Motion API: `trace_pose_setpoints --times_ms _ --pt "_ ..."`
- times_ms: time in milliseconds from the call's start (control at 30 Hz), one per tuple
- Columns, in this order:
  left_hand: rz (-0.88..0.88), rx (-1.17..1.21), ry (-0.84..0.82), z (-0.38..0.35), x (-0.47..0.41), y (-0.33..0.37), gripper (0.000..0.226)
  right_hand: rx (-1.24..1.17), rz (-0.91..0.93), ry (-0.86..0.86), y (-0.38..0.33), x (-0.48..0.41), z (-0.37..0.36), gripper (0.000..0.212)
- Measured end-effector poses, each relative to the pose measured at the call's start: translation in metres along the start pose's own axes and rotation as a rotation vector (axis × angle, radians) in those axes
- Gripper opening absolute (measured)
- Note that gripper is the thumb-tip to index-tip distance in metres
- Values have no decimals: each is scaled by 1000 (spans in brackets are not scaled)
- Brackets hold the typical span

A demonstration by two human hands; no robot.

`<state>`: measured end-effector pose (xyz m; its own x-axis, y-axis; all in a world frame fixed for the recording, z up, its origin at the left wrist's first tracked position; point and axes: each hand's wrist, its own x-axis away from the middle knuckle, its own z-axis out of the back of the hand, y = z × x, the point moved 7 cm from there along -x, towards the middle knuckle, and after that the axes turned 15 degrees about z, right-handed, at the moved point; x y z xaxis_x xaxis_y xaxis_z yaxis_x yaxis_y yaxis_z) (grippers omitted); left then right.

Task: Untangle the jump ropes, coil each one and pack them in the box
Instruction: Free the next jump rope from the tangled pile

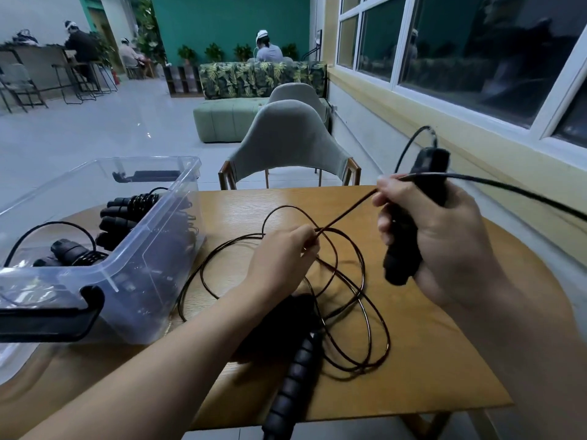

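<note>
A thin black jump rope cord lies in loose loops on the wooden table. My right hand grips one black foam handle upright above the table, with the cord pinched at its fingertips and running off to the right. My left hand pinches a taut stretch of the same cord over the loops. The rope's other ribbed handle lies at the table's near edge, under my left forearm. A clear plastic box at the left holds several coiled black ropes.
A grey chair stands behind the table's far edge. A windowed wall runs along the right. The box has a black latch handle on its near end. People sit far back in the room.
</note>
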<state>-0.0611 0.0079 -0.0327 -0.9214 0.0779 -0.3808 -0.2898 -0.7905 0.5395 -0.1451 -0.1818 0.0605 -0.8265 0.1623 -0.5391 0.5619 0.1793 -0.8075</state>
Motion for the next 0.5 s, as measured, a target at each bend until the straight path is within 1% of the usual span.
trace_pose_setpoints --times_ms 67,167,267,367,500 --pt "22 -3 -7 -1 -2 -4 6 -15 7 53 -3 -5 11 9" --pt "25 -9 -5 -2 -2 -1 9 -33 -2 132 2 -11 22 9" --pt "26 -13 -7 -3 -1 4 9 -22 -21 162 14 -13 26 13" --pt "11 -7 -6 -1 0 13 10 48 -63 112 30 -8 22 21" --pt "-94 19 38 10 9 36 10 141 -108 -10 56 4 5 19"
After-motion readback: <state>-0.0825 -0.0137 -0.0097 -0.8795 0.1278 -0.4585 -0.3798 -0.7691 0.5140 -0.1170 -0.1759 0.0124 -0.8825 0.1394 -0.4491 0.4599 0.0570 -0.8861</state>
